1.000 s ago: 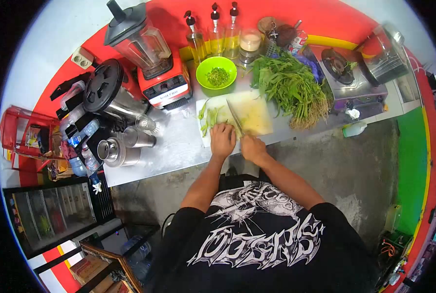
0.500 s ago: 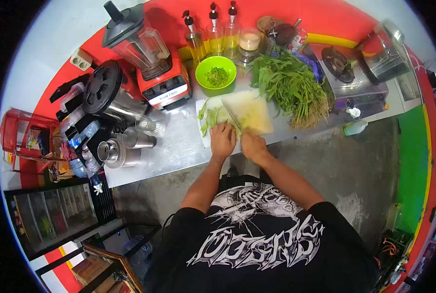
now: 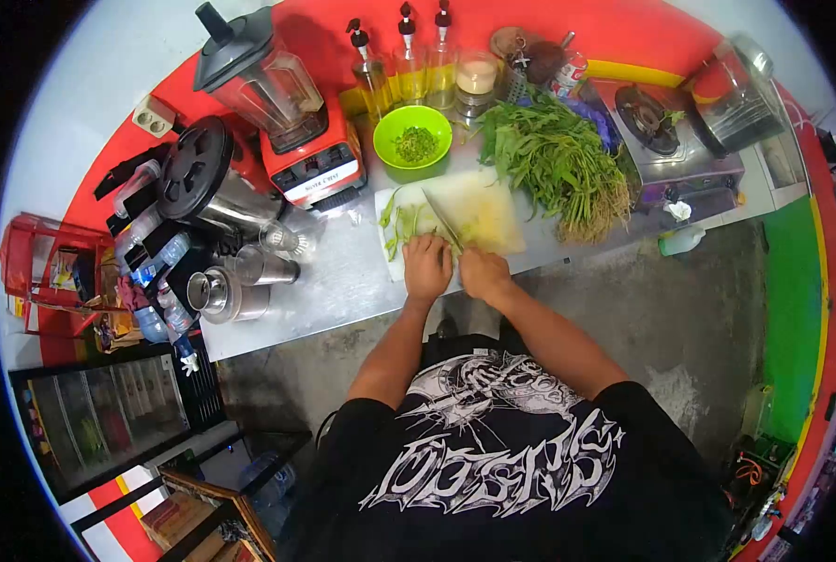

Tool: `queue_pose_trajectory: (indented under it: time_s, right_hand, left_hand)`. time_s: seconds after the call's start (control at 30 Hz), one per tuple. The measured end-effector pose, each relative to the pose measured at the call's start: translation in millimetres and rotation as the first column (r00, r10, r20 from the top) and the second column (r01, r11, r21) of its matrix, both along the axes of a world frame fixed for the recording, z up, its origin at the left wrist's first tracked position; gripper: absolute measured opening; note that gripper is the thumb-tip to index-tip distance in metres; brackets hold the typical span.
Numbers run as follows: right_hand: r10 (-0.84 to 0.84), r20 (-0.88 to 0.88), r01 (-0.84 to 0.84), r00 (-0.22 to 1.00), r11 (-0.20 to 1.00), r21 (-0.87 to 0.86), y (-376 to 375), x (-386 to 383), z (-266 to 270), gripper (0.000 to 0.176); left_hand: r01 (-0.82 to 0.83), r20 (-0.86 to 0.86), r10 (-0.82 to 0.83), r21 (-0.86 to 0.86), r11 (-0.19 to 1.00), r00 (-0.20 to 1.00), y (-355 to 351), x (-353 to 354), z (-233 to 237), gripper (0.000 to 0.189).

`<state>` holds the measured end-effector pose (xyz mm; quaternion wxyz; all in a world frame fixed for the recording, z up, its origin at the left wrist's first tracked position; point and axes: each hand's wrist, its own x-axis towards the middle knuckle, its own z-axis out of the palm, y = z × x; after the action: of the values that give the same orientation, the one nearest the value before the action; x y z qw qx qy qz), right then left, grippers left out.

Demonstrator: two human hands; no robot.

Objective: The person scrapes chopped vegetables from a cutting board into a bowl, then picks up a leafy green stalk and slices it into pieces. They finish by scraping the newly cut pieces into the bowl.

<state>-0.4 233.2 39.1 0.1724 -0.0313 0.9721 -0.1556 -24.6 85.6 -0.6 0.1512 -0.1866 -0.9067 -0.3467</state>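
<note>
My right hand [image 3: 484,274] is closed round the handle of a kitchen knife [image 3: 440,217], whose blade points away from me across the white cutting board [image 3: 502,201]. Close beside the blade, my left hand [image 3: 428,266] presses down with curled fingers on green stems; the fingertips and what lies under them are mostly hidden. Loose green leaves and stems [image 3: 401,225] lie on the board's left part. Beyond the board, a lime-green bowl [image 3: 385,140] holds chopped greens [image 3: 416,146]. A large bunch of leafy greens with roots [image 3: 568,169] rests to the board's right.
At the back left stands a red blender [image 3: 315,159], with steel cups [image 3: 266,265] nearer on the metal table [image 3: 334,290]. Pump bottles [image 3: 409,70] line the back. On the right is a gas stove [image 3: 666,159]; a small bottle [image 3: 682,241] sits by the front edge.
Both hands stay in nearly the same place on the board. The knife blade has shifted very slightly, and the whole view has moved a little.
</note>
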Motion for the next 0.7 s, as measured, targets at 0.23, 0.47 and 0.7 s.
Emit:
queue_pose_trajectory:
  time_s: [0.23, 0.47, 0.7]
  right_hand:
    - [-0.139, 0.041, 0.142, 0.989, 0.987, -0.071, -7, 10, 11, 0.032]
    - [-0.077, 0.049, 0.080, 0.996, 0.994, -0.074, -5, 11, 18, 0.028]
    - [-0.151, -0.013, 0.148, 0.988, 0.980, -0.134, -6, 11, -3, 0.028]
  left_hand:
    - [0.002, 0.006, -0.002, 0.024, 1.000, 1.000, 2, -1, 4, 0.007]
    - [-0.009, 0.025, 0.009, 0.012, 1.000, 1.000, 1, -3, -4, 0.006]
    - [-0.010, -0.006, 0.011, 0.024, 1.000, 1.000, 1, -1, -1, 0.006]
